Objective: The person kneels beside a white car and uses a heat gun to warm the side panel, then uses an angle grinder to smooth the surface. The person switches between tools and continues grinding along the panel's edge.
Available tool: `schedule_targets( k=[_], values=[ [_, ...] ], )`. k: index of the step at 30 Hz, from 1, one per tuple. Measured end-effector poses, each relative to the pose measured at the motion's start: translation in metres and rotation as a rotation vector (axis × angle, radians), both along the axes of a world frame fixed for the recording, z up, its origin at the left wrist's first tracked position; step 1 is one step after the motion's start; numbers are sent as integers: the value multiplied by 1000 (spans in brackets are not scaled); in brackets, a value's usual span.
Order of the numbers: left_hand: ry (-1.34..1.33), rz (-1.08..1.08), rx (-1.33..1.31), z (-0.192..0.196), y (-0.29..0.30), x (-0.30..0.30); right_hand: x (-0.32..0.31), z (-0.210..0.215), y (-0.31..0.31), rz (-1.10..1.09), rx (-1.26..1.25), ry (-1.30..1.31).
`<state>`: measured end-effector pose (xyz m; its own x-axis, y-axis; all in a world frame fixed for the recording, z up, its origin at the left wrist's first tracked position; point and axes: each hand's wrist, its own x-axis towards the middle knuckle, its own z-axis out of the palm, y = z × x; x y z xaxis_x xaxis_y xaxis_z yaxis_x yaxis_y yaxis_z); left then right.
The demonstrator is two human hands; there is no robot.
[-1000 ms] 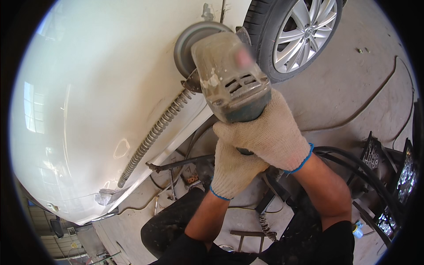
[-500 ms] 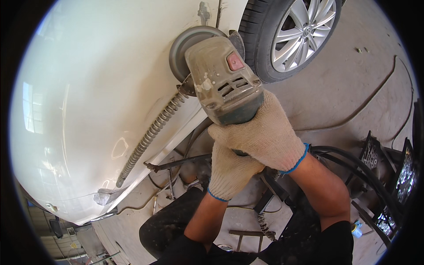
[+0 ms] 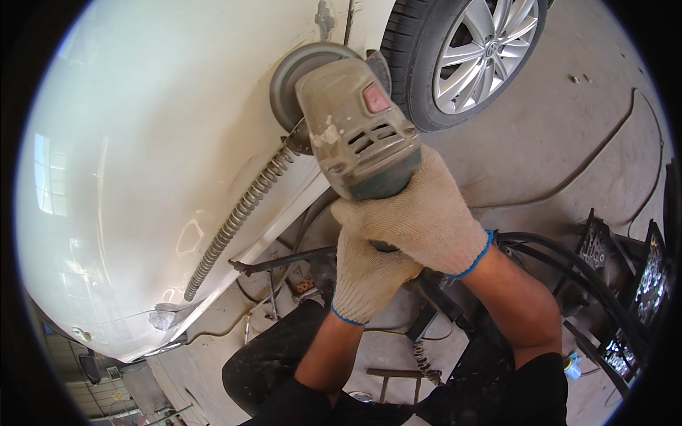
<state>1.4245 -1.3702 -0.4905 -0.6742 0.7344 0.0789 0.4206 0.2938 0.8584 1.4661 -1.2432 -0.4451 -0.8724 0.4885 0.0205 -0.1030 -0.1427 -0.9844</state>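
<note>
Both my hands wear cream knitted gloves with blue cuffs and grip one power grinder [image 3: 359, 135]. My right hand [image 3: 430, 216] wraps round the body behind its dusty housing, which has a red switch. Just below, my left hand [image 3: 369, 277] is closed on the rear grip, partly hidden by the right. The grinder's round grey disc [image 3: 285, 92] lies at the white car body panel [image 3: 149, 184]; whether it spins cannot be told. From beside the disc a ribbed, coiled length [image 3: 238, 220] slants down along the panel. Scuffed grey patches mark the panel above the disc and at its lower edge.
To the right of the disc stands a car wheel [image 3: 472, 60] with silver spokes. A cable [image 3: 582, 170] curves over the concrete floor. Black hoses [image 3: 561, 259] and dark metal frames [image 3: 643, 298] sit at the right. A metal bar [image 3: 288, 260] projects near my left hand.
The whole picture has shifted very slightly to the left. Both hands keep the same hold on the grinder, and its disc stays at the same part of the panel.
</note>
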Motion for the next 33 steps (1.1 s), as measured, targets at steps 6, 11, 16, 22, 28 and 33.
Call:
schedule_targets(
  k=[6, 11, 16, 22, 28, 33],
  values=[
    [-90, 41, 91, 17, 7, 4, 2, 3, 3, -31, -16, 16],
    [63, -53, 32, 11, 6, -7, -2, 5, 6, -25, 10, 82],
    [-64, 10, 130, 20, 16, -3, 0, 15, 13, -57, 84, 104],
    [-60, -14, 95, 15, 13, -5, -2, 2, 7, -71, 50, 94],
    [12, -2, 132, 26, 18, -4, 2, 18, 12, -70, 28, 91],
    [-14, -21, 63, 27, 17, -5, 3, 17, 11, -55, -11, 85]
  ],
)
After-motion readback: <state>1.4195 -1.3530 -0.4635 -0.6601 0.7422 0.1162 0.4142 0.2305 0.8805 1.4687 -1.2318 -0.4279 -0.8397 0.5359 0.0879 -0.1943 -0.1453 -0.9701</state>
